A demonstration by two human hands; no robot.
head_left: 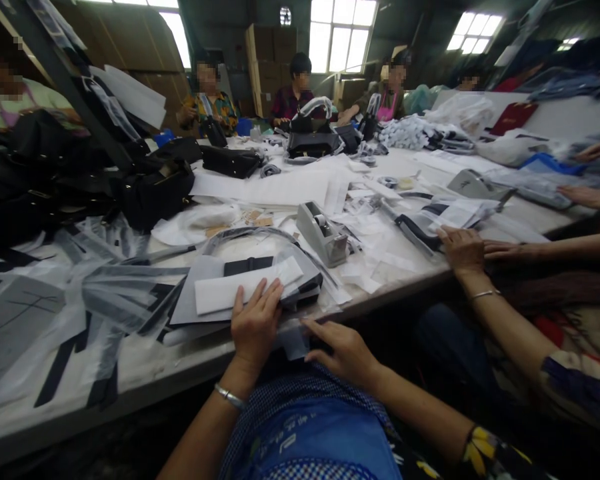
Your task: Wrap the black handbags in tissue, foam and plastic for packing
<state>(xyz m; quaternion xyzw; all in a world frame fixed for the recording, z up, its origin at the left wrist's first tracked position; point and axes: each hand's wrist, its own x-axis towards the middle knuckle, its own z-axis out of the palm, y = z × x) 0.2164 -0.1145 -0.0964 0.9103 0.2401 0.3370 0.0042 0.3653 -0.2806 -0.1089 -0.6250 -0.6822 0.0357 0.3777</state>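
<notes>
My left hand lies flat, fingers stretched, on a white foam strip. Beneath the strip is a handbag covered in pale sheet material, with a black band and a wrapped handle arching behind. At the table edge, my right hand has its thumb and index finger apart. Its fingertips reach a small piece of clear film hanging over the edge; whether they grip it is unclear. A grey tape dispenser stands just behind the bag.
Film-wrapped black straps and a grey piece lie left. Black bags are heaped behind them. A co-worker's hands touch another wrapped bag at right, near a second tape dispenser. Several people sit across the table.
</notes>
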